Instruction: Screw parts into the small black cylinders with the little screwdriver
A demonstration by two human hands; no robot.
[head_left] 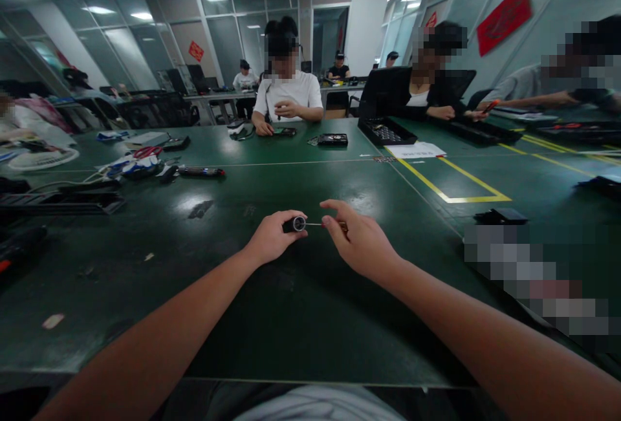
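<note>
My left hand (272, 238) is closed around a short black cylinder (294, 224), whose round end with a pale ring faces me. From the right, my right hand (356, 237) grips a thin screwdriver (315, 224) between thumb and fingers, its index finger raised. The metal shaft points left, and its tip meets or nearly meets the side of the cylinder; I cannot tell which. Most of the screwdriver's handle is hidden in my fingers. Both hands are just above the green tabletop (301, 337).
A dark pen-like tool (201, 172) and a pile of cables (140, 162) lie to the left. Across the table, a person in white (288, 94) handles small parts beside a black device (332, 140). A black tray (388, 131) and yellow tape lines (478, 200) are at right.
</note>
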